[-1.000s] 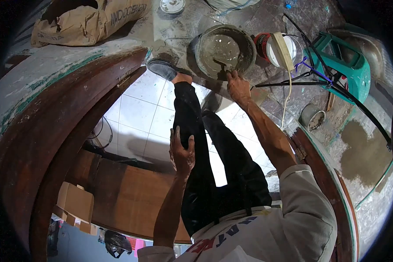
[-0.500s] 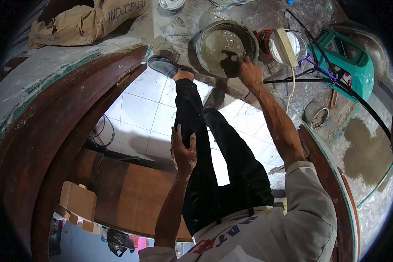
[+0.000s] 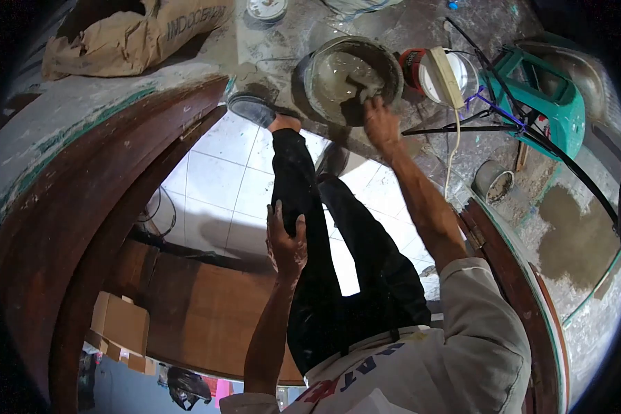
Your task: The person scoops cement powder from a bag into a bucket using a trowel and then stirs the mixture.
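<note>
A round bucket [image 3: 317,96] of wet grey cement mix [image 3: 341,72] sits on the dusty floor ahead of me. My right hand [image 3: 381,124] is at its near right rim, fingers curled and pointing down into it. A pale grey patch shows beside the fingertips, and I cannot make out whether it is a tool or wet mix. The hand's dark shadow falls across the mix. Down on my left knee, my left hand [image 3: 287,240] lies against the black trousers [image 3: 303,276] with thumb and fingers apart, holding nothing.
Right of the bucket stand a red and white pail [image 3: 421,72] with a power strip [image 3: 446,76] across it, black cables and a green stool [image 3: 552,110]. A small cup [image 3: 495,181] sits nearer. A torn cement bag [image 3: 131,38] lies far left. Brown wooden frames [image 3: 138,165] flank the white tiles.
My right hand has shifted a little left and toward me along the bucket's rim. The whole view has drifted slightly. My left hand stays on the knee.
</note>
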Demonstrator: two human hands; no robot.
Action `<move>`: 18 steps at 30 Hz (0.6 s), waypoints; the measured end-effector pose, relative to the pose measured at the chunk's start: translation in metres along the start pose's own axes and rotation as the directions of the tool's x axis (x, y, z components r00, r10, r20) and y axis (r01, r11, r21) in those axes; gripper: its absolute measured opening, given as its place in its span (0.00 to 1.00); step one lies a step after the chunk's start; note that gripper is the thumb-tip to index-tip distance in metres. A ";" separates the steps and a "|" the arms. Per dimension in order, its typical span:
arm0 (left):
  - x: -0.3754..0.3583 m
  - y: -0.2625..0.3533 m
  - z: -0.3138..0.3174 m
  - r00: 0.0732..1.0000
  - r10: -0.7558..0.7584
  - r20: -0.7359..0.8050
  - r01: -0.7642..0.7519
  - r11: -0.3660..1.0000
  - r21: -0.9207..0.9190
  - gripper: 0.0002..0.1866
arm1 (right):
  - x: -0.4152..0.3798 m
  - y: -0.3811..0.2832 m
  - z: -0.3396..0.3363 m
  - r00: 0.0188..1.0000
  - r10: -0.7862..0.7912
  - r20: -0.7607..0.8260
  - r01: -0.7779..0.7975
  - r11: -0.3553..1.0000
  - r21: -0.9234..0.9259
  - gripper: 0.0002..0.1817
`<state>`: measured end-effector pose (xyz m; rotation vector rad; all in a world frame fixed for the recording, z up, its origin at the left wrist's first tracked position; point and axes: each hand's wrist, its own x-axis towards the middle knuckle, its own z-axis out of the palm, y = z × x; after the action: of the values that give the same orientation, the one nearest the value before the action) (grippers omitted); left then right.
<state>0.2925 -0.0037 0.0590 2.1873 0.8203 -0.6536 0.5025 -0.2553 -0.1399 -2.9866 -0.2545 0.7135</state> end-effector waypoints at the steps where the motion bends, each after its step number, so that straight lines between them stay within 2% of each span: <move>1: 0.001 -0.001 0.001 1.000 0.011 0.007 -0.011 1.000 -0.009 0.37 | -0.010 -0.007 0.001 1.000 -0.006 0.002 0.006 1.000 0.017 0.18; 2: 0.002 -0.004 0.002 1.000 0.029 -0.001 -0.029 0.999 -0.013 0.37 | -0.017 -0.012 0.000 0.998 -0.020 0.058 0.017 0.998 0.059 0.17; 5: -0.002 -0.005 0.002 0.998 0.062 -0.024 -0.062 0.998 0.006 0.36 | -0.042 -0.030 -0.017 0.999 -0.023 0.026 0.021 0.998 0.056 0.15; 8: -0.001 -0.003 0.002 0.998 0.063 -0.024 -0.062 0.998 0.016 0.35 | -0.055 -0.038 -0.047 0.997 0.017 0.074 -0.026 0.992 0.124 0.15; 10: 0.000 -0.003 0.001 0.999 0.048 -0.002 -0.048 0.999 0.010 0.35 | -0.059 -0.039 -0.053 0.999 -0.026 0.038 0.019 0.984 0.176 0.16; 11: 0.001 -0.003 0.000 0.998 0.061 0.005 -0.061 0.998 0.012 0.34 | -0.055 -0.035 -0.049 0.991 -0.044 0.129 0.025 0.990 0.142 0.19; 14: 0.002 0.000 -0.001 0.998 0.054 0.009 -0.054 0.997 0.046 0.34 | -0.023 -0.019 -0.037 0.993 -0.011 0.117 0.006 0.999 0.044 0.20; 15: 0.003 -0.001 -0.001 0.998 0.056 0.005 -0.057 0.997 0.051 0.34 | -0.010 -0.007 -0.040 0.979 0.026 0.202 -0.030 0.999 0.016 0.21; 18: 0.002 -0.005 -0.001 0.998 0.062 0.017 -0.063 0.996 0.063 0.35 | 0.018 0.019 -0.037 0.984 0.056 0.170 -0.056 0.998 -0.005 0.20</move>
<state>0.2907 0.0006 0.0563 2.2531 0.7293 -0.6718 0.5374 -0.2712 -0.1167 -2.9458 -0.1795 0.9764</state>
